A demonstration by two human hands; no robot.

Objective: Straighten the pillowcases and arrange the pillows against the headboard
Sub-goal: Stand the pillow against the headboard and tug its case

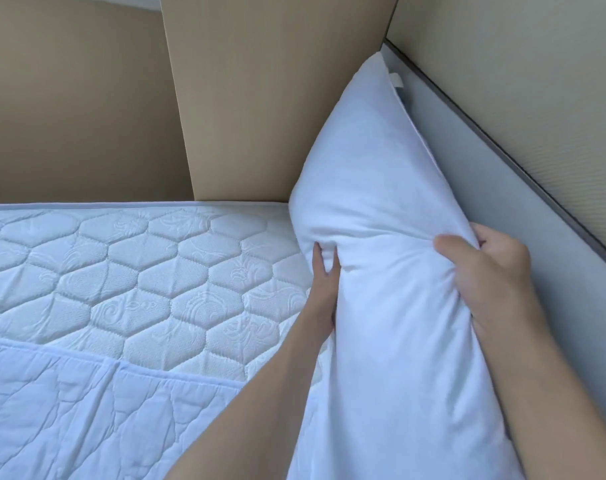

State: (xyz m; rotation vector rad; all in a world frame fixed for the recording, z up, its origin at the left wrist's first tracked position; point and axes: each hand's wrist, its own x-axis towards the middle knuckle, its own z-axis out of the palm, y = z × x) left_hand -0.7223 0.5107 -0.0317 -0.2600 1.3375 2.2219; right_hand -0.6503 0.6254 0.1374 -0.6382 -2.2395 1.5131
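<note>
- Your left hand (324,271) pinches the near-left edge of the white pillow (374,188), fingers pressed into the fabric.
- Your right hand (485,271) clamps a bunched fold on its right side.
- The pillow stands on edge, leaning on the grey headboard (502,188), above the quilted mattress (139,265).
- A folded quilt (69,410) lies nearer you.

Standing on edge, leaning against the grey headboard (502,188): plump white pillow (374,202), its pillowcase bunching mid-length.
</note>
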